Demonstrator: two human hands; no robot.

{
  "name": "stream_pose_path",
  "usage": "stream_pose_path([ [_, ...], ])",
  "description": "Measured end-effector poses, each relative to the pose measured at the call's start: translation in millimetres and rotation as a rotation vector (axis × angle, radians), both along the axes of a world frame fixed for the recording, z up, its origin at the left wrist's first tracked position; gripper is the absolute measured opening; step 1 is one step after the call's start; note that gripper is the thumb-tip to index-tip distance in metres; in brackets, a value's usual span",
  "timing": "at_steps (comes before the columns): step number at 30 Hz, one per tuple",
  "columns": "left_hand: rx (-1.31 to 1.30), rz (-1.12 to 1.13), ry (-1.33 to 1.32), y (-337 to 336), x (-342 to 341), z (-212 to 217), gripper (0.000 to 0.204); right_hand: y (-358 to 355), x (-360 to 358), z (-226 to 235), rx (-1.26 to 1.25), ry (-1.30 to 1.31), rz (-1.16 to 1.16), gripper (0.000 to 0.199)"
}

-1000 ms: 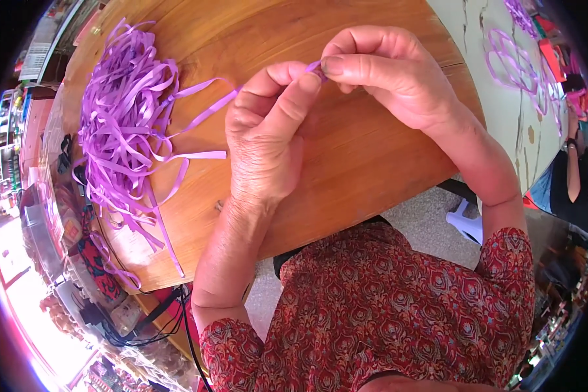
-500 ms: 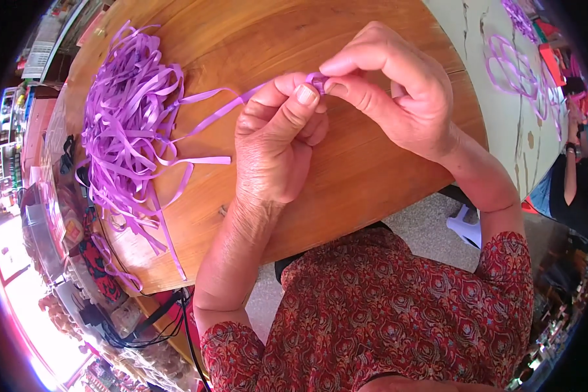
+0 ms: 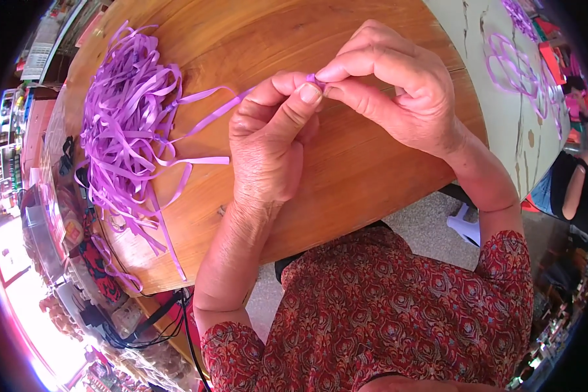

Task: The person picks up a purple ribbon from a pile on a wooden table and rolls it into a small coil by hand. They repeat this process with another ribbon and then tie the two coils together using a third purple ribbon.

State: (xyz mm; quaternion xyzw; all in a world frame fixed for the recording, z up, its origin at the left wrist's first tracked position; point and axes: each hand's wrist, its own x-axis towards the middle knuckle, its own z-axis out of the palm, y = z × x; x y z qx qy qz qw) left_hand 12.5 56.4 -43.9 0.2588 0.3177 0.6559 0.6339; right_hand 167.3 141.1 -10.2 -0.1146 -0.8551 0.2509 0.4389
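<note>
Over desk [image 3: 366, 170], far centre: left hand [image 3: 268, 140] grip pinches purple ribbon [image 3: 312, 79], thumb against finger | just beside, right hand [image 3: 408, 91] grip pinches it too, likely for fine control | ribbon pile [image 3: 127, 114] lies left on desk, probably keeping slack within reach

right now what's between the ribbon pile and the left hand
In the head view, ribbon strands cross the table between the pile and left hand.

Ribbon pile [image 3: 127, 111] on L side of table [image 3: 372, 163]; ribbon strand [image 3: 215, 115] runs R from pile to L hand [image 3: 264, 144]. R hand [image 3: 405, 91] just beside, both over table. 2nd table [image 3: 503, 130] at far R, w/ ribbon loops [image 3: 513, 75] on top.
</note>
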Motion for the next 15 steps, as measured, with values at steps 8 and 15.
stream_pose_path([
  [8,-0.035,0.063,0.114,0.4,10.8,11.9,0.008,-2.1,4.3,-4.0,-0.291,0.016,0.039,0.009],
  [15,-0.006,0.054,0.237,-5.4,5.4,13.1,0.013,-7.3,8.5,7.3,-0.822,-0.031,0.047,0.003],
])
